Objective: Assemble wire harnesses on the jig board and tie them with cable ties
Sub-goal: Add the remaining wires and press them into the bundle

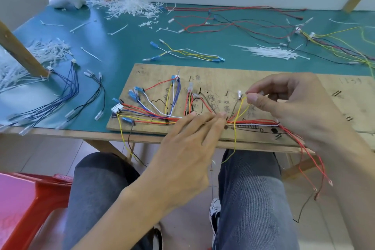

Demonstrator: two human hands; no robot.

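On the green tabletop [125,46] lies the jig board [154,71]; your left hand [188,140], fingers straight, presses the wire bundle [156,117] onto it; just to its right your right hand [290,103] pinches the yellow wire [234,138], which runs toward you.

Red plastic stool [30,199] stands lower left; white object [68,0] lies far back on green table [125,50]

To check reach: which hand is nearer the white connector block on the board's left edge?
Left. The left hand rests on wires right of white connector block; right hand pinches yellow wire farther right.
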